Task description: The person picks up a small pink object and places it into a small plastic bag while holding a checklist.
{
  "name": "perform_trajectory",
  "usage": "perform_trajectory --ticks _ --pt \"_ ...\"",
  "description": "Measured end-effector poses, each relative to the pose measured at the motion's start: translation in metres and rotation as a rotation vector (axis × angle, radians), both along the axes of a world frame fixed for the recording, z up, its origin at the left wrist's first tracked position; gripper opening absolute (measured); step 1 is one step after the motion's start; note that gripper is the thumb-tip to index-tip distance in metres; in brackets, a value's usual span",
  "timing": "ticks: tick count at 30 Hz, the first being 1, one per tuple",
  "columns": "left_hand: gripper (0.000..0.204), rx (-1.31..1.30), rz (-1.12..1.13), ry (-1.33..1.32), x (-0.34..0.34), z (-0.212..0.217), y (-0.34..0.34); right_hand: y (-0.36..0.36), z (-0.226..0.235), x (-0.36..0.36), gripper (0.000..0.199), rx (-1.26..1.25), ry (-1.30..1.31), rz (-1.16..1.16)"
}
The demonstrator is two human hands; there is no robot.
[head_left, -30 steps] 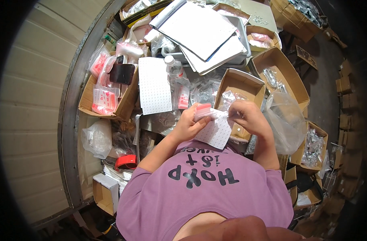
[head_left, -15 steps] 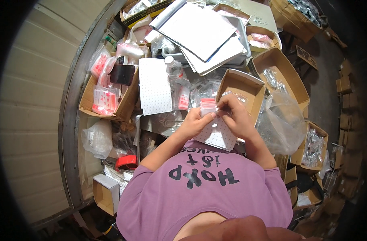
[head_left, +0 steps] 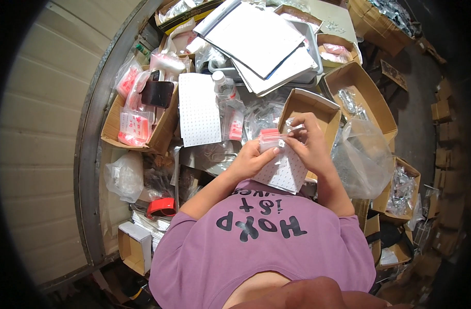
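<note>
A stack of small clear zip bags (head_left: 270, 135) with red strips is gripped in my left hand (head_left: 251, 158), its thumb lying across the front. Beneath the bags, against my chest, is a white sheet of small printed labels (head_left: 284, 172). My right hand (head_left: 310, 147) is closed at the right end of the stack, thumb and fingers pinching the edge of a zip bag there. A small white piece shows between the two hands; its kind is too small to tell. Just beyond my right hand stands an open cardboard box (head_left: 310, 105), its contents partly hidden.
Left of my hands lie another label sheet (head_left: 199, 110), a clear bottle (head_left: 222, 85) and a box of bagged zip bags with a phone (head_left: 157, 94) on top. Papers (head_left: 256, 38) cover a grey bin. A large plastic bag (head_left: 364, 159) and cardboard boxes crowd the right.
My right hand has lifted slightly away from the stack, its fingers more raised. More of the label sheet and a small white piece now show between my hands.
</note>
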State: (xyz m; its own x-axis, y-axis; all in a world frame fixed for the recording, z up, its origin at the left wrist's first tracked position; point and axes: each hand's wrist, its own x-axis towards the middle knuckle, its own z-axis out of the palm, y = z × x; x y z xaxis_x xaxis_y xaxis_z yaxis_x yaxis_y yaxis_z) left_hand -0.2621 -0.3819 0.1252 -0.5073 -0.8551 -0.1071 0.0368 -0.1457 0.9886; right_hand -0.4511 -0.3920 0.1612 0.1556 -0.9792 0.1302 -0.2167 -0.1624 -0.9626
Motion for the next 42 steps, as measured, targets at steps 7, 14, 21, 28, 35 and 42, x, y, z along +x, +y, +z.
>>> perform_trajectory --ticks 7,14,21,28,35,42 --pt "0.028 0.069 0.055 0.019 -0.001 0.002 0.002 -0.003 0.005 -0.013 0.027 -0.056 0.035 -0.103" --pt "0.027 0.083 0.07 -0.051 -0.001 0.002 -0.001 -0.011 0.002 -0.028 0.022 -0.196 0.321 -0.289" --pt "0.021 0.135 0.047 0.024 -0.004 0.006 -0.001 0.003 0.01 -0.001 0.02 -0.037 0.138 0.198" --pt "0.023 0.003 -0.002 -0.072 -0.002 0.002 -0.002 -0.002 0.001 0.001 0.026 0.03 0.156 0.097" --pt "0.025 0.032 0.0 -0.037 -0.002 -0.001 -0.002 -0.002 0.002 -0.003 0.027 0.074 0.095 0.113" --pt "0.024 0.123 0.134 0.049 -0.004 0.001 0.002 -0.002 0.001 -0.005 0.027 0.036 0.134 0.095"
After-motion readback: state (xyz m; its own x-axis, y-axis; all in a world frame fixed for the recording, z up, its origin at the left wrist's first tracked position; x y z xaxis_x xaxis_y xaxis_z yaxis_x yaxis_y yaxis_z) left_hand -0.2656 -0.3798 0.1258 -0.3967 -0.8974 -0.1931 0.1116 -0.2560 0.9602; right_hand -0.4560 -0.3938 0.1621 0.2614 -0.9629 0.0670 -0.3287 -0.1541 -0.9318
